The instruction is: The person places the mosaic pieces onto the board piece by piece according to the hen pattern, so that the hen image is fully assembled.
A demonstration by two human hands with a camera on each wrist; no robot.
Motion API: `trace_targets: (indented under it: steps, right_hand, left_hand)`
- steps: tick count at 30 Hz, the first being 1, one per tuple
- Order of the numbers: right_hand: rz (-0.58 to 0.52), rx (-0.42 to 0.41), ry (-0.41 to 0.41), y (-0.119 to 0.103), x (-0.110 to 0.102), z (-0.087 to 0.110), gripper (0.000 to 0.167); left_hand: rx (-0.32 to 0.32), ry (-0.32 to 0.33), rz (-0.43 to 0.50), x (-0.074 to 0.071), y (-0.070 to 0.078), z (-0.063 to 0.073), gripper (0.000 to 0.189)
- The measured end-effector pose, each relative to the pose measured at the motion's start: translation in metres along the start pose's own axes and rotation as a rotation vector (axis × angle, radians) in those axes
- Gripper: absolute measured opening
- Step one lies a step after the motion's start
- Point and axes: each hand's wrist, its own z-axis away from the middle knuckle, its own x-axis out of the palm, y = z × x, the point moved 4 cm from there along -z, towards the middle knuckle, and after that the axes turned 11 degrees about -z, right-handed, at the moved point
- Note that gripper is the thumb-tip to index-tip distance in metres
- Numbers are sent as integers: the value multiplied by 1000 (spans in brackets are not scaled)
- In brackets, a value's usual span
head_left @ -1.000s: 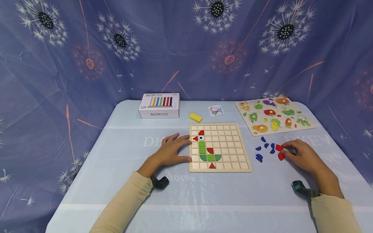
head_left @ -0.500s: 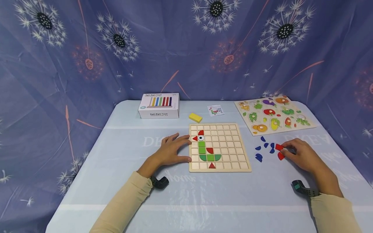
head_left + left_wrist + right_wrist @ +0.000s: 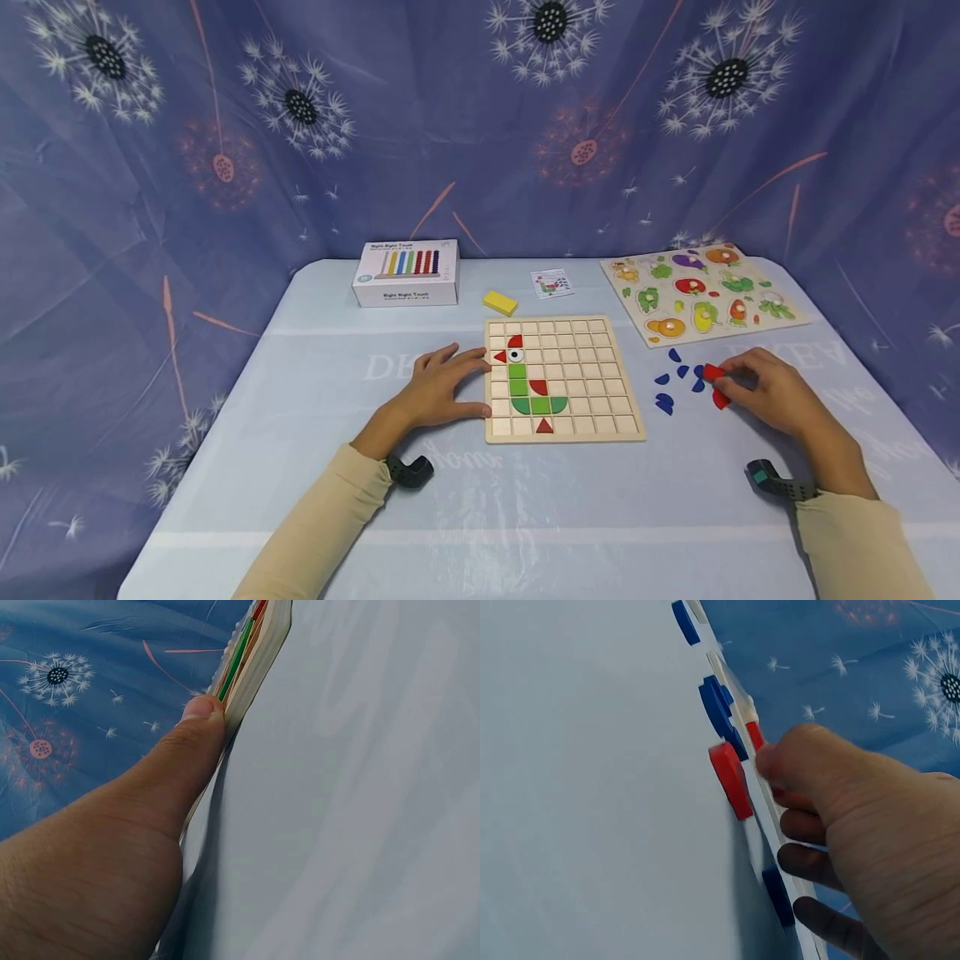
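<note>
In the head view my left hand (image 3: 435, 392) touches the left edge of a wooden grid board (image 3: 592, 429), its thumb and fingers spread apart. Coloured pieces lie on the board: green squares (image 3: 518, 379), green quarter-rounds (image 3: 558, 405), red quarter-rounds (image 3: 537, 387), red triangles (image 3: 544, 426) and an eye tile (image 3: 515, 355). To the right, my right hand (image 3: 765, 392) pinches a red block (image 3: 713, 372) between thumb and forefinger. A red rounded piece (image 3: 731, 780) lies below it on the table, partly behind the fingers in the head view. Several blue rounded pieces (image 3: 664, 402) are scattered beside the right hand.
A yellow block (image 3: 500, 302) and a small picture card (image 3: 552, 284) lie behind the board. At the back left stands a white box (image 3: 407, 273). A vegetable knob puzzle (image 3: 697, 296) lies at the back right. A patterned cloth (image 3: 420, 125) hangs behind the table.
My right hand has shifted slightly up and to the left with the red block, which now stands nearer the blue pieces. The left hand stays at the board's edge.
</note>
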Motion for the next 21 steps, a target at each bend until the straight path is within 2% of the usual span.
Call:
trace_targets:
  steps: [6, 10, 16, 21]
  right_hand:
    - [-10, -105, 49, -19, 3, -6, 24]
    - [-26, -202, 50, -40, 14, -14, 23]
    - [-84, -357, -16, -72, 40, -31, 24]
    - [-89, -442, -104, -96, 63, -46, 23]
  left_hand:
    - [-8, -13, 1, -1, 0, 0, 72]
    - [-9, -18, 7, -2, 0, 1, 72]
    - [0, -8, 24, -2, 0, 1, 73]
    - [-4, -16, 28, -2, 0, 1, 75]
